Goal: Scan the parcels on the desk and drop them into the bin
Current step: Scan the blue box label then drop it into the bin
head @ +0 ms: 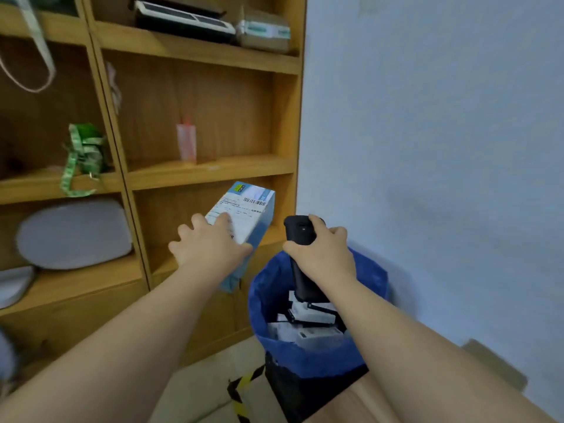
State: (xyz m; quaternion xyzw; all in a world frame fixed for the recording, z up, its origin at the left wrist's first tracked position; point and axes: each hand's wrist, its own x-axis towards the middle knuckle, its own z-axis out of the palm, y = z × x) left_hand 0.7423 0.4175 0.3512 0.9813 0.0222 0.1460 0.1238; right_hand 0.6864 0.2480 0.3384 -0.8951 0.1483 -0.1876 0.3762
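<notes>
Blue-and-white cardboard parcel (244,215), gripped by the left hand (210,244), tilts lengthwise up-left of the blue-lined bin (370,277). Right hand (320,250) grips a black handheld scanner (300,257) above it.

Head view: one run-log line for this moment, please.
left hand: holds blue parcel | right hand: holds black scanner | bin: holds parcels

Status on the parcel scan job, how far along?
Done: several white parcels already lie in the blue-lined bin. In hand: left hand holds a blue-and-white labelled box beside the bin, right hand grips the black handheld scanner. Left: dropping this box in; the desk is out of view, so remaining count unknown.
</notes>
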